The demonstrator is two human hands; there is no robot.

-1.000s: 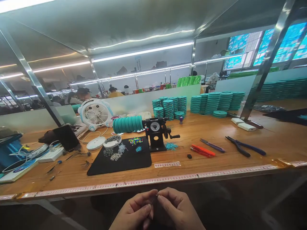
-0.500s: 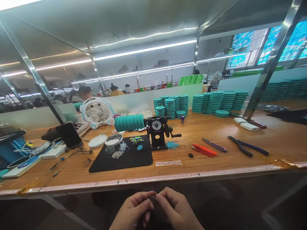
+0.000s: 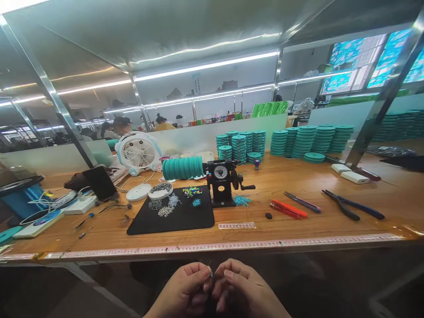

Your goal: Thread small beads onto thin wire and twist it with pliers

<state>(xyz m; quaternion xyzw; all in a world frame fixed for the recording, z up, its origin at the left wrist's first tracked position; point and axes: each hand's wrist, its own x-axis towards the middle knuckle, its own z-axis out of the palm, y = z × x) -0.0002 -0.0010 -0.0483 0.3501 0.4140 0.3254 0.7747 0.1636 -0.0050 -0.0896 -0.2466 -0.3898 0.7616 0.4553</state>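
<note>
Below the front edge of the table, my left hand [image 3: 185, 287] is closed in a pinch. A tiny teal bit [image 3: 211, 274] shows at its thumb tip, too small to name. Close beside it on the right is my right hand [image 3: 243, 287], its fingers curled and the thumb against the index finger. Anything in that hand is hidden. A narrow gap separates the two sets of fingertips. On the table beyond them lies a black mat [image 3: 195, 221] with small piles of silver parts [image 3: 165, 211], coloured beads [image 3: 192, 191] and teal pieces [image 3: 196, 202].
A black hand-cranked winder [image 3: 221, 183] carries a row of teal spools [image 3: 182, 168]. Stacked teal spools [image 3: 304, 141] stand behind. Pliers [image 3: 351, 205], red-orange tools [image 3: 288, 208] and a blade tool [image 3: 302, 202] lie right. A fan [image 3: 139, 152] stands left; a measuring tape [image 3: 212, 248] lines the edge.
My fingertips were together and are now slightly apart. The right thumb has drawn back along the index finger. The view has shifted a little, so the table appears further right.
</note>
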